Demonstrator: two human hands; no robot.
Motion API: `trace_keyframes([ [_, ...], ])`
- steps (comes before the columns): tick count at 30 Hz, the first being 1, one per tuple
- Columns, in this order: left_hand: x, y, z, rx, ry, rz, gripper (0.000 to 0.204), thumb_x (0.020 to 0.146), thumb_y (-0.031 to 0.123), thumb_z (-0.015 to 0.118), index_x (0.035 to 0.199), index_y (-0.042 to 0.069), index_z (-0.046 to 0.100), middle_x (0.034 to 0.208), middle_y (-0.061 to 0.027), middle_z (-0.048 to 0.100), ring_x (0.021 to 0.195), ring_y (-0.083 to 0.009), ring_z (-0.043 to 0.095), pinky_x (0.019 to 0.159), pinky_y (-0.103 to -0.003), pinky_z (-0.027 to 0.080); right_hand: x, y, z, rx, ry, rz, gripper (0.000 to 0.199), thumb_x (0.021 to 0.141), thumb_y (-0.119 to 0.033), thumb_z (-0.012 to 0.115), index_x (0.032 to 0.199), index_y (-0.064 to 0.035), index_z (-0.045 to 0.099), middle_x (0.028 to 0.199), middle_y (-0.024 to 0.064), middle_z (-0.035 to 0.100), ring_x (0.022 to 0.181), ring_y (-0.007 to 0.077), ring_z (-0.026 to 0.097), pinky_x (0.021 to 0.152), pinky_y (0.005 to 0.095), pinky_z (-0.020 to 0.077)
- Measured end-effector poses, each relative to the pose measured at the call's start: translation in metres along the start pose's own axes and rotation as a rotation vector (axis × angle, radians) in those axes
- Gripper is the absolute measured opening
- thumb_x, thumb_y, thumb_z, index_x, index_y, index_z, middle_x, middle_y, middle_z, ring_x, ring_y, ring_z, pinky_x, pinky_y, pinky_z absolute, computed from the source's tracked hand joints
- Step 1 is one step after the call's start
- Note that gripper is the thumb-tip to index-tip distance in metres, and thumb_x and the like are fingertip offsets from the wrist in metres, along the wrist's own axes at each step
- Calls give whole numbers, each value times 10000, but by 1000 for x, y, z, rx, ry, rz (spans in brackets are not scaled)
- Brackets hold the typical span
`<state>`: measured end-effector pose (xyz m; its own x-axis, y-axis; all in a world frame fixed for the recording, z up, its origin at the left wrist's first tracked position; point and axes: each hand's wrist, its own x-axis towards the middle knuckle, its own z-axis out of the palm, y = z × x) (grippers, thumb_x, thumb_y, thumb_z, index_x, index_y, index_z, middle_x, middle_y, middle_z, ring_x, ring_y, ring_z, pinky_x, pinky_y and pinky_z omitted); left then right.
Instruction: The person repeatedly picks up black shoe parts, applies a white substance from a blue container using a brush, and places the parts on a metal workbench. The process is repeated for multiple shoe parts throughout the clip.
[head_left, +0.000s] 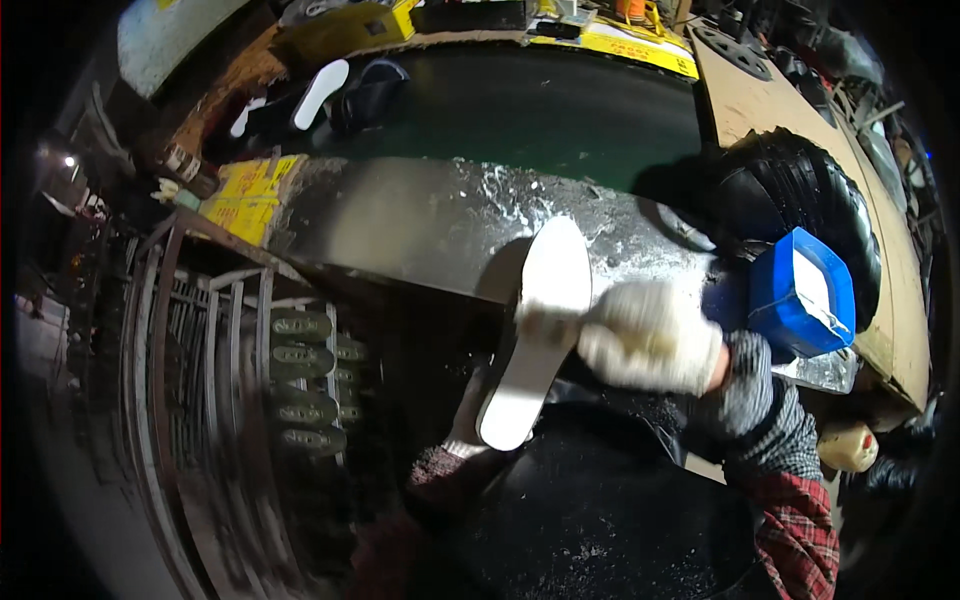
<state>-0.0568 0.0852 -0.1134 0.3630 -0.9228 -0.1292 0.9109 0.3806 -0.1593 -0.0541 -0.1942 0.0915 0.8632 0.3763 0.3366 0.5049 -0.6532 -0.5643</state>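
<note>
A long white shoe sole (pixel 557 265) faces up, slanting from the workbench edge toward me. My left hand (pixel 468 415) supports it from beneath, closed around its lower side; most of the fingers are hidden by the sole. My right hand (pixel 650 340), in a white knit glove, is closed at the sole's right edge and smeared by motion. A brown blurred tool (pixel 545 325), brush-like in look, reaches from it across the middle of the sole. Right of that hand stands a blue container (pixel 775 298) with white matter inside and on its rim.
White smears mark the metal bench top (pixel 400 220). Behind it, a dark belt-like surface (pixel 540 120) carries another white sole (pixel 321 95). A stack of black pieces (pixel 800 190) stands right. Left is a metal rack (pixel 150 330) with several greenish soles (pixel 303 355).
</note>
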Motion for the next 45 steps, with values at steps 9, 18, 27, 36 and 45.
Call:
trace_keyframes([
  [9, 13, -16, 42, -99, 6, 37, 809, 985, 713, 334, 1450, 66, 478, 1232, -230, 640, 1150, -395, 630, 946, -531, 554, -35, -33, 5, 389, -22, 193, 240, 930, -254, 724, 1012, -29, 726, 842, 93, 727, 738, 215, 709, 685, 332, 574],
  [18, 17, -27, 43, 85, -51, 119, 727, 1031, 621, 349, 1475, 53, 442, 1416, -194, 548, 1246, -379, 585, 1044, -552, 495, -96, -40, -2, 516, -76, 107, 279, 911, -246, 757, 1038, -3, 705, 1049, 169, 727, 938, 282, 724, 826, 397, 599],
  [27, -3, -9, 9, 86, 111, 66, 975, 904, 825, 322, 1393, 6, 524, 999, -327, 673, 702, -464, 692, 556, -520, 587, -73, 61, 15, 660, 406, 622, 327, 954, -231, 717, 1126, 45, 680, 992, 87, 728, 805, 136, 654, 734, 293, 542],
  [36, -16, 4, 7, 78, 103, 134, 938, 912, 812, 330, 1474, 71, 454, 1190, -292, 643, 793, -488, 697, 512, -538, 568, -79, -19, 12, 13, -173, 91, 271, 931, -190, 653, 1162, -53, 694, 975, 154, 667, 906, 315, 671, 751, 410, 589],
  [45, 56, 107, 130, 363, 320, 398, 606, 966, 443, 650, 1227, -97, 559, 1090, -244, 666, 777, -265, 678, 688, -380, 636, -148, 3, -107, -604, 402, 141, 395, 762, -97, 760, 1147, -144, 688, 740, 75, 639, 577, 262, 632, 509, 344, 503],
])
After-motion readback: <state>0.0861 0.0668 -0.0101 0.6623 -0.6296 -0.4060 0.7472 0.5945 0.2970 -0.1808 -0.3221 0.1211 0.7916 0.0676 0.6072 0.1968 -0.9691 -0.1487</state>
